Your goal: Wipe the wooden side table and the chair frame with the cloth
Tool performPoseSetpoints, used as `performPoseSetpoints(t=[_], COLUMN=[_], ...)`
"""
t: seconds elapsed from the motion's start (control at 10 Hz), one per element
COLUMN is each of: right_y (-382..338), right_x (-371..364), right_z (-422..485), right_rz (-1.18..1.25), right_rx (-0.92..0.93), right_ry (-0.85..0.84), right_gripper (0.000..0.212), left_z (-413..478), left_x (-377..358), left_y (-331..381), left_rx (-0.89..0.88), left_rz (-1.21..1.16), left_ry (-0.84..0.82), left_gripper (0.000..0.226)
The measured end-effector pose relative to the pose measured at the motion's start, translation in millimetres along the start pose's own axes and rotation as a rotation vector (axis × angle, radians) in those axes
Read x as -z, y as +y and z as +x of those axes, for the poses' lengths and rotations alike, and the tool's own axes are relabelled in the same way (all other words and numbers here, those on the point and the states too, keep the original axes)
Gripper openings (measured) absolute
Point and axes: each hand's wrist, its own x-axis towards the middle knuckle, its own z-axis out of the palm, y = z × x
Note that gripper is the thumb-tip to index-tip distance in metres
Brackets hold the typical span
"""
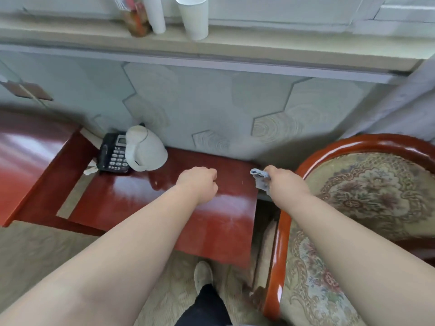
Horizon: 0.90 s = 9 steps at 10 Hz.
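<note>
A person's right hand [283, 182] grips a crumpled grey-blue cloth [260, 178] at the glossy red-brown desk's [146, 198] right edge, beside the curved chair frame [279, 243]. The left hand [200, 183], a loose fist holding nothing, hovers over the desk.

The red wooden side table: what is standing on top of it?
On the red wooden side table, at its back left corner, stand a black push-button telephone and a white kettle. The kettle covers part of the telephone; nothing can be seen behind the kettle.

Head-worn wide-angle view, looking steeply down, close range
</note>
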Motion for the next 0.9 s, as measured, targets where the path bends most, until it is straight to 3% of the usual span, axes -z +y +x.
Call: performPoseSetpoints(t=[0.3,0.6,0.7,0.9], right_y=[-45,-47,-48,-43], right_x=[-14,-32,-42,-63], right_z=[50,99,108,103], right_rz=[0.117,0.005,0.04,0.046], right_rx=[-0.034,-0.033,-0.103,-0.111], right_ry=[-0.029,0.056,-0.007,-0.061], right_gripper=[0.038,0.042,0.05,0.041], left_z=[65,117,126,135], left_x=[7,-2,-9,-20], left_y=[-56,-46,-43,-41], left_rx=[-0.123,-0.197,-0.223,-0.217], left_rz=[0.064,0.023,0.052,0.083], left_ry=[-0.073,-0.058,-0.077,-0.106], left_gripper=[0.039,0.04,0.04,0.038])
